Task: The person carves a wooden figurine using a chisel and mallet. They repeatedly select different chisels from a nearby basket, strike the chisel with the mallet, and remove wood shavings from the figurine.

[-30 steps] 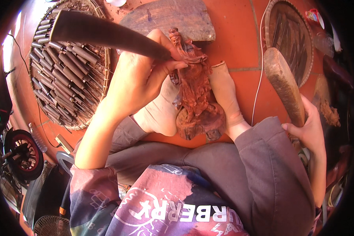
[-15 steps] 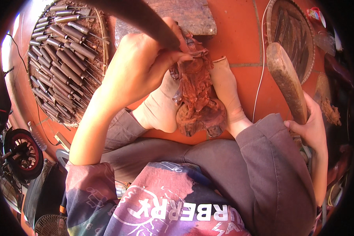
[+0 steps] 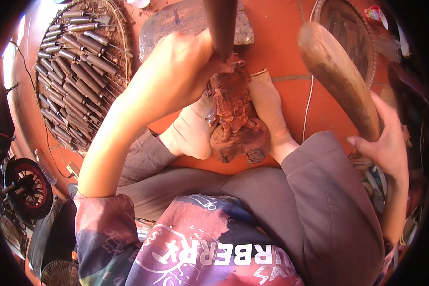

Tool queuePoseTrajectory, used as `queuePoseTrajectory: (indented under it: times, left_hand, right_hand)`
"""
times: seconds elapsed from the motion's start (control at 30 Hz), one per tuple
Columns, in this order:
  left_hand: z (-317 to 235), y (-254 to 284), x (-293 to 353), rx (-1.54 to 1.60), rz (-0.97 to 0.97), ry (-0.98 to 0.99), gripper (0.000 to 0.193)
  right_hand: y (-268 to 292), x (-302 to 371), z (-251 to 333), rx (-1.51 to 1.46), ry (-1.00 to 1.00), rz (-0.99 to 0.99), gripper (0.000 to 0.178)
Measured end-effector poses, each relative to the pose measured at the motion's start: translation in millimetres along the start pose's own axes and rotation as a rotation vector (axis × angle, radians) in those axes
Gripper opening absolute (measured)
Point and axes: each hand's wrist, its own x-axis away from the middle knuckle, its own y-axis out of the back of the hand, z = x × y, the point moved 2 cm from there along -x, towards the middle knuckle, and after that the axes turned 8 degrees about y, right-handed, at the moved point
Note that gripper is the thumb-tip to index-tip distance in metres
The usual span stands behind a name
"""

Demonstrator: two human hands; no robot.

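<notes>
— Carving looks well along: the reddish wood figure [image 3: 233, 119], braced between the feet at frame centre on the floor, already shows deep relief.

— And the hands?

— Apart. Left hand [image 3: 181, 71] is wrapped around a chisel handle [image 3: 221, 24] set on the figure; right hand [image 3: 386, 143] grips a wooden mallet [image 3: 338, 76], raised at right. No packages or labels legible.

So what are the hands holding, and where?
The left hand grips a dark chisel at its lower end. The right hand grips a wooden mallet by its narrow end.
</notes>
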Motion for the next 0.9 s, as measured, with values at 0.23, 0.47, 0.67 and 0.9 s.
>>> queuePoseTrajectory:
  times: [0.23, 0.47, 0.67, 0.9]
  left_hand:
    - [3, 1, 11, -0.028, -0.037, -0.027, 0.01]
    - [3, -7, 18, -0.015, -0.14, -0.077, 0.008]
    - [13, -20, 33, -0.184, -0.263, -0.117, 0.018]
    - [20, -24, 44, -0.407, -0.105, 0.006, 0.024]
  right_hand:
    - [40, -28, 78, 0.035, 0.543, -0.16, 0.079]
    - [56, -11, 121, 0.267, 0.763, -0.279, 0.073]
    - [47, -11, 131, 0.353, 0.853, -0.368, 0.068]
    - [41, -10, 132, 0.356, 0.877, -0.397, 0.065]
